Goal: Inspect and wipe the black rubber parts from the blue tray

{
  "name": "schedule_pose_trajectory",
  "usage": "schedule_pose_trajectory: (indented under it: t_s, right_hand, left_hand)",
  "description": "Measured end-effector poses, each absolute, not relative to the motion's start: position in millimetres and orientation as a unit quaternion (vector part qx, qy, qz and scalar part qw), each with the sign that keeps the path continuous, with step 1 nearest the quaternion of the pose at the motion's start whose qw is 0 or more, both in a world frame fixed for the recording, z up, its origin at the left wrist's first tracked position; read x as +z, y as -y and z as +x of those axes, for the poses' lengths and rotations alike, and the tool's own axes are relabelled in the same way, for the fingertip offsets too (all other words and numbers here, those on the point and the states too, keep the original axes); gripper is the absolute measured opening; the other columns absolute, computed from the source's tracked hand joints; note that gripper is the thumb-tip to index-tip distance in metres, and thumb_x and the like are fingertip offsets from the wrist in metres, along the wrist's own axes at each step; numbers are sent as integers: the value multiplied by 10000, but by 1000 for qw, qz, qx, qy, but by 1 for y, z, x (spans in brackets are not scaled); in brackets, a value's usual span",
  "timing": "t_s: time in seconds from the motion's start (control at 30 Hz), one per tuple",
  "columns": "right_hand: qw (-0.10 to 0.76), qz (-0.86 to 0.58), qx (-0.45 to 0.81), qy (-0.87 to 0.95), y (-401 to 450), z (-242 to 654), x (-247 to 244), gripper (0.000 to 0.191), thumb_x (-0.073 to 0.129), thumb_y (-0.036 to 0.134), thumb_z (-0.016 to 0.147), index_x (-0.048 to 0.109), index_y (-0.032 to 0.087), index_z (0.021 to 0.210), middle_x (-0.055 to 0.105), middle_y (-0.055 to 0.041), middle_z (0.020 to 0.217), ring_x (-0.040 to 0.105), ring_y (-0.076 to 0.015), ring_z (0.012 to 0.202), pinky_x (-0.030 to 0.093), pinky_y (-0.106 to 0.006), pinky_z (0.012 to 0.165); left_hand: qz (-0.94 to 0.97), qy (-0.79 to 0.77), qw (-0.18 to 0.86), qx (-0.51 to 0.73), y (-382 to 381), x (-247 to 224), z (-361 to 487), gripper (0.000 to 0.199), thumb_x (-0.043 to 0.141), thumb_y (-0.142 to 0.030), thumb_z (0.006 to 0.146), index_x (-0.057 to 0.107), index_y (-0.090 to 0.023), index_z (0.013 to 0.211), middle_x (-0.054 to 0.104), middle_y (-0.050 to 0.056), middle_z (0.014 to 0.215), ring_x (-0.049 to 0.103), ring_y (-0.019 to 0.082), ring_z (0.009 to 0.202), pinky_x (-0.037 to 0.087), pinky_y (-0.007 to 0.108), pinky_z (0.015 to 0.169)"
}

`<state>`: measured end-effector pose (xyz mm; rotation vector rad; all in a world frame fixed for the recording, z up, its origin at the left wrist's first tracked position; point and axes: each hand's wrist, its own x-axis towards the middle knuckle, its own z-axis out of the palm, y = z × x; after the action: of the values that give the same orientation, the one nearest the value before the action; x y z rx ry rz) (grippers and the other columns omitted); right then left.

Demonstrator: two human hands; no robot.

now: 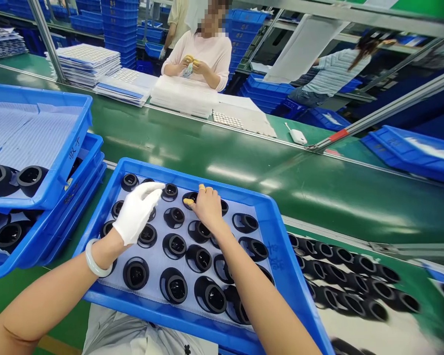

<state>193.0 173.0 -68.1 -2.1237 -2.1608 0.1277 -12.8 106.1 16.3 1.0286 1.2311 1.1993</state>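
Observation:
A blue tray in front of me holds rows of black, round, hollow parts with slanted rims, such as one black part at the near side, on a white liner. My left hand, in a white glove, hovers above the left rows. Its fingers are stretched out, the tips beside a black part in the far row. Yellow finger covers are on my right hand. Its thumb and fingers close about another black part in that row, which the hand partly hides.
Stacked blue trays with similar parts stand at left. More black parts lie in rows at right. Beyond runs a green conveyor belt. Across it, a person handles something small behind white sheets; another person sits farther right.

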Motion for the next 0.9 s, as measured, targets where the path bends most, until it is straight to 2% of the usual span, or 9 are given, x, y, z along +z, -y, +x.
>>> schedule_pose_trajectory:
  t_s: [0.13,0.27,0.33,0.4,0.47,0.57,0.67,0.77,0.9]
  right_hand:
    - [32,-695,57,716,-175,204,-70,346,633,192,791,577,36,1094,617,-210,986,555,-326,926,400,-398,816]
    - [66,-682,39,728,-158,201,-51,470,626,337,833,536,37,1183,600,-217,1069,522,-343,996,386,-420,860]
    - [124,-662,28,739,-135,196,-35,537,606,420,847,501,68,1240,591,-197,1085,510,-336,1011,391,-436,875]
    - [230,-615,28,754,-105,188,-20,550,601,473,843,500,118,1251,600,-157,1032,523,-317,969,418,-445,855]
    - [317,-561,36,764,-76,178,-7,553,578,511,853,494,152,1266,595,-130,996,530,-293,924,445,-446,823]
    - [384,-537,54,749,-41,164,3,584,602,486,850,463,165,1318,576,-109,957,520,-264,874,473,-426,763]
    - [468,-542,141,683,-19,158,2,544,642,389,849,462,219,1333,552,-97,1029,531,-222,863,495,-387,758]
    - [550,-563,220,576,-8,159,-4,449,607,331,878,490,257,1305,538,-93,1115,553,-188,873,505,-365,797]
    - [537,-539,413,500,-6,166,-8,488,615,395,861,492,242,1307,619,-89,1066,605,-191,883,523,-371,832]
  left_hand:
    - [448,-518,558,469,-103,14,-8,249,576,-266,786,667,-138,979,675,83,944,596,191,844,489,321,737]
    - [476,-536,552,424,-104,4,-3,275,550,-248,802,639,-137,1037,659,105,1027,598,199,898,485,340,804]
    - [510,-552,529,394,-103,-1,-1,341,554,-273,811,606,-129,1116,636,124,1083,587,212,951,467,354,852]
    - [539,-544,530,364,-101,-2,1,374,545,-327,825,591,-128,1138,628,124,1087,585,216,942,471,349,829]
    - [540,-504,585,335,-99,0,4,347,522,-384,837,619,-132,1055,646,99,995,592,202,848,484,324,741]
    - [494,-431,684,319,-94,5,5,298,543,-420,818,641,-148,887,635,45,788,554,161,672,461,281,616]
    - [450,-385,733,334,-91,7,5,260,589,-433,790,618,-174,780,574,8,650,479,127,544,408,256,532]
    - [463,-371,735,329,-89,7,2,280,574,-459,809,604,-188,750,530,-7,594,431,114,491,362,245,492]
    - [568,-368,658,331,-88,10,-3,302,566,-463,825,642,-172,791,603,39,774,516,150,644,426,257,596]
